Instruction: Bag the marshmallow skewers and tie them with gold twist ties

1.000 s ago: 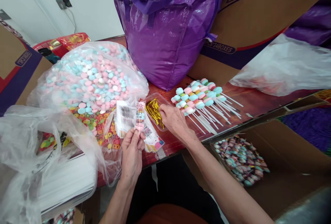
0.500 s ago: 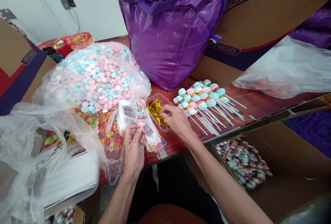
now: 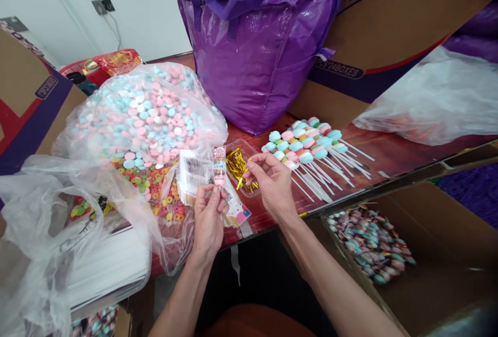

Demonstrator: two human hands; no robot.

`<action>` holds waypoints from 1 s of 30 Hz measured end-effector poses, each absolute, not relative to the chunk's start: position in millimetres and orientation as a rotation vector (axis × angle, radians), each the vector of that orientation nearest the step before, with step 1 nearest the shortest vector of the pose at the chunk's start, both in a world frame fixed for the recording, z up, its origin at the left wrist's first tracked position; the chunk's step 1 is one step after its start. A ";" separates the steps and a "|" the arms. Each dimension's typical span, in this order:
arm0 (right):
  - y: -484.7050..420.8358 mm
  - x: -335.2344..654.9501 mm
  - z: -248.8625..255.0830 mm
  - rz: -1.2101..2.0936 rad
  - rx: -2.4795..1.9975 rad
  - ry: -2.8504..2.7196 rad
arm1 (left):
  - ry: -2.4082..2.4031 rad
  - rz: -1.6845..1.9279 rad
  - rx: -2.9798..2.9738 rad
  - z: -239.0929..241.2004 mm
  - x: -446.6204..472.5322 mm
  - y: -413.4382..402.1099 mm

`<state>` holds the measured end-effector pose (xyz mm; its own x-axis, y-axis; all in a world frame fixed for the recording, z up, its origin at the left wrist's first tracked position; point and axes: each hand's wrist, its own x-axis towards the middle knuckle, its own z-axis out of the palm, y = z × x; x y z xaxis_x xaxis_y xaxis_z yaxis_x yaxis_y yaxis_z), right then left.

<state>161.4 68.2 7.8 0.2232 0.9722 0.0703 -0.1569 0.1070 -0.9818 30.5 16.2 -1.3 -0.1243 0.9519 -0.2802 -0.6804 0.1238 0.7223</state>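
Observation:
My left hand (image 3: 210, 215) is closed round the lower end of a wrapped candy stick (image 3: 219, 167), holding it upright over a stack of printed clear wrappers (image 3: 194, 173). My right hand (image 3: 272, 181) is lifted just above a small clear tray of gold twist ties (image 3: 237, 163), thumb and forefinger pinched on one gold tie. To the right, a pile of unwrapped candy sticks (image 3: 307, 145) with white stems lies on the red-brown table (image 3: 373, 150).
A big clear bag of pink, blue and white candies (image 3: 140, 114) and ring candies (image 3: 151, 184) fills the left. A purple tote bag (image 3: 257, 41) stands behind. A cardboard box of wrapped candy sticks (image 3: 365, 243) sits lower right, and another clear bag (image 3: 431, 98) far right.
My right hand has lifted out of the tray with a gold tie pinched in it and come toward the candy stick. My left hand has raised the stick a little.

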 end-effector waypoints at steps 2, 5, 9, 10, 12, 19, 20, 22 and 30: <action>59.9 150.5 11.6 1.143 -1.076 -0.853 | 0.896 1.455 0.422 -0.6 35.3 15.5; 45.1 135.6 12.6 1.148 -1.095 -0.769 | 0.906 1.447 0.483 -0.5 42.7 12.7; 26.9 127.3 9.1 1.030 -1.163 -0.832 | 0.922 1.484 0.526 -1.2 48.2 10.4; 23.1 127.5 8.1 1.016 -1.177 -0.865 | 0.919 1.501 0.528 -0.9 48.4 10.7; 16.7 130.2 6.2 1.036 -1.198 -0.928 | 0.905 1.528 0.524 0.2 47.6 11.8; 5.2 146.8 2.4 1.140 -1.244 -1.089 | 0.903 1.463 0.496 2.8 48.0 9.8; 4.6 148.3 2.2 1.144 -1.249 -1.105 | 0.909 1.451 0.491 2.7 48.8 8.7; 3.4 150.4 1.9 1.166 -1.257 -1.111 | 0.904 1.419 0.473 3.1 49.3 6.6; -2.1 173.2 10.3 1.298 -1.029 -1.288 | 0.608 0.856 0.242 20.0 26.7 0.0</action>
<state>173.2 -2.1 10.3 -0.1418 0.9871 0.0744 -0.0815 0.0633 -0.9947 26.7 0.0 20.0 0.5006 0.7663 -0.4027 -0.6327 0.6414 0.4339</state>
